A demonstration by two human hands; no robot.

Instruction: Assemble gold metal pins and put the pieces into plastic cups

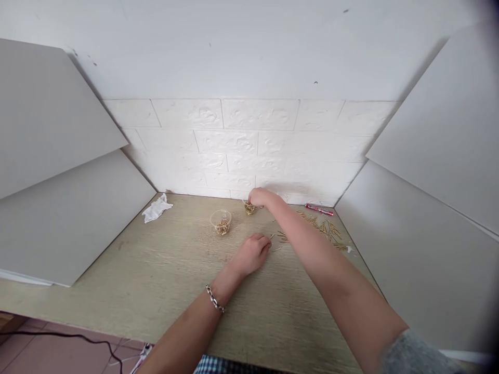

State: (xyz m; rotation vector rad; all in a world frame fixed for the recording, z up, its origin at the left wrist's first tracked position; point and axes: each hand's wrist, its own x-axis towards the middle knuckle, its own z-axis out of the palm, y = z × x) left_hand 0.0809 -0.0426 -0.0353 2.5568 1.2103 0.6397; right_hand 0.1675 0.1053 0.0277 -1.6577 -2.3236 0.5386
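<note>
My left hand (254,253), with a chain bracelet on its wrist, is closed low over the tabletop; its fingertips pinch something small, too small to make out. My right hand (262,197) reaches to the back, its fingers at the rim of a small clear cup (250,209) holding gold-coloured pieces. Those fingertips are partly hidden by the hand. A second clear cup (221,222), also with gold pieces inside, stands left of it. Thin gold rods (329,229) lie scattered to the right, partly behind my right forearm. A few single rods (276,249) lie beside my left hand.
On the wooden tabletop (167,280), a crumpled white tissue (156,208) lies at the back left and a red tube (318,210) at the back right. Grey panels (58,223) stand at both sides, with a white brick-patterned wall (241,140) behind.
</note>
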